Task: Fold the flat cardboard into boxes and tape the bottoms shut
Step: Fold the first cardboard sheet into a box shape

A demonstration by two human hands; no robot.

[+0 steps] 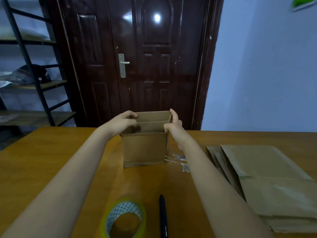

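Gripping the upright brown cardboard box (145, 146) at mid-desk, the left hand (122, 121) curls over its left top edge while the right hand (173, 125) pinches the right flap. Open mouth faces up between both hands; clear tape roll (124, 219) waits nearer the left arm.

Dark door (154, 66), black shelf rack (30, 69), black pen (163, 217), perhaps a helmet (32, 74)
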